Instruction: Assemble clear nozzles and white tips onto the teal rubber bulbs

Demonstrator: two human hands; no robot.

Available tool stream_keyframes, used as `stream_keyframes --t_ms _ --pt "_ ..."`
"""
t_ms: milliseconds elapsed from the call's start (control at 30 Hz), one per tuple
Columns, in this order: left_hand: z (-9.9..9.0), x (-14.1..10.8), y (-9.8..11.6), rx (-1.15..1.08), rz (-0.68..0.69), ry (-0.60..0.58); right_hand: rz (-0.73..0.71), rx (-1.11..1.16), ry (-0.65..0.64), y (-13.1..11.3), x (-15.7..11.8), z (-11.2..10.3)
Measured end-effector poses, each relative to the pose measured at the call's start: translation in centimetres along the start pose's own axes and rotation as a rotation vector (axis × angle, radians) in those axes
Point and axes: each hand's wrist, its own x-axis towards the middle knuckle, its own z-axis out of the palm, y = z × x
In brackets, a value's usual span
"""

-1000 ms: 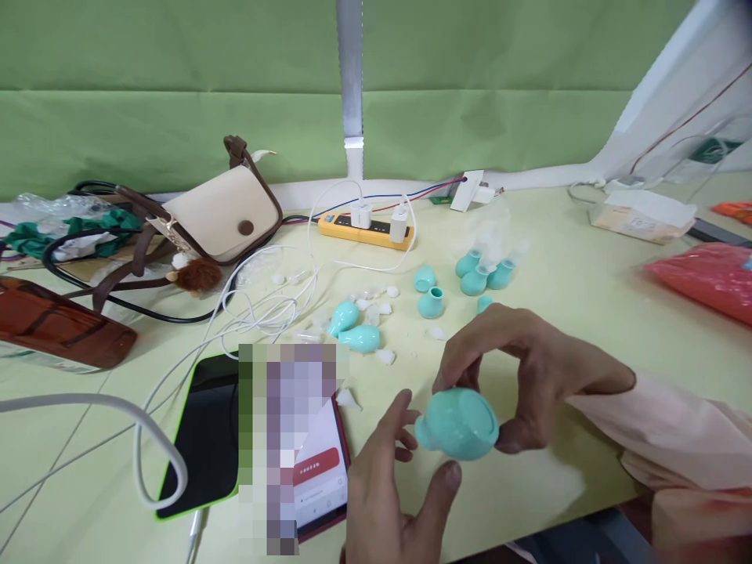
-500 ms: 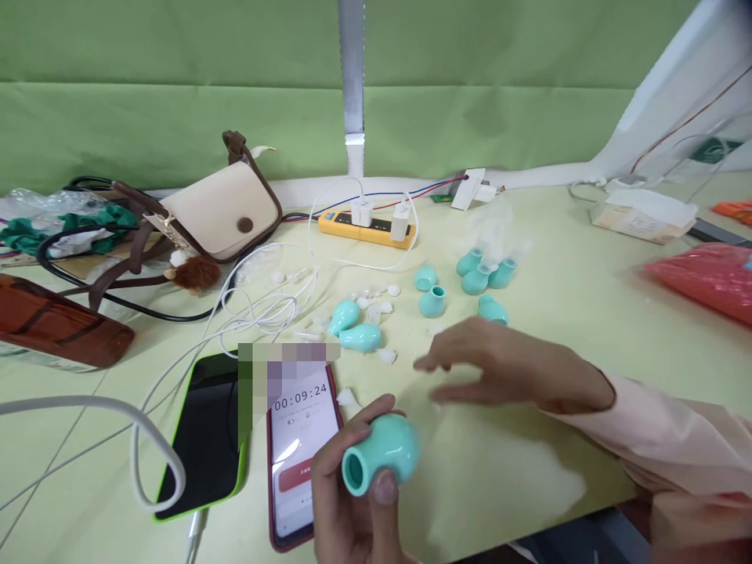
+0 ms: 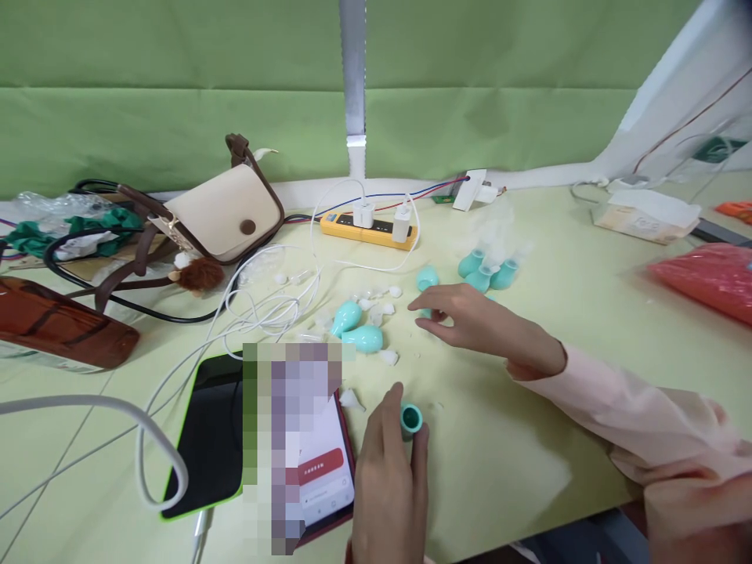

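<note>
My left hand (image 3: 392,470) is wrapped around a teal bulb with an open neck (image 3: 411,420); its round mouth faces up, and the fingers cover most of its body. Farther back, my right hand (image 3: 470,317) has its thumb and fingers apart, curved over another teal bulb (image 3: 426,312) that it mostly hides. I cannot tell whether it touches that bulb. Just behind lies a teal bulb (image 3: 427,277). Two glossy teal bulbs (image 3: 363,338) lie on their sides to the left, among small white nozzle-like pieces (image 3: 388,357).
Several teal bulbs with clear plastic on top (image 3: 479,274) stand farther back. A phone (image 3: 323,501) and a green-edged phone (image 3: 205,431) lie left of my left hand. White cables (image 3: 258,313), a yellow power strip (image 3: 370,233), a cream bag (image 3: 226,211) and a red package (image 3: 705,278) surround the area.
My left hand has turned the bulb from tilted to mouth-up and moved it slightly right. My right hand has moved back and left, over a standing bulb.
</note>
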Motion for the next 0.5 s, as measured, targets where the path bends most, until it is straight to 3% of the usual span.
stream_keyframes --t_ms 300,500 --pt "0.0 -0.4 0.6 0.055 -0.045 -0.12 -0.011 0.14 -0.017 -0.5 4.5 2.8" --pt "-0.5 0.1 0.0 0.029 -0.004 -0.136 0.108 0.37 0.108 -1.1 3.4 1.0"
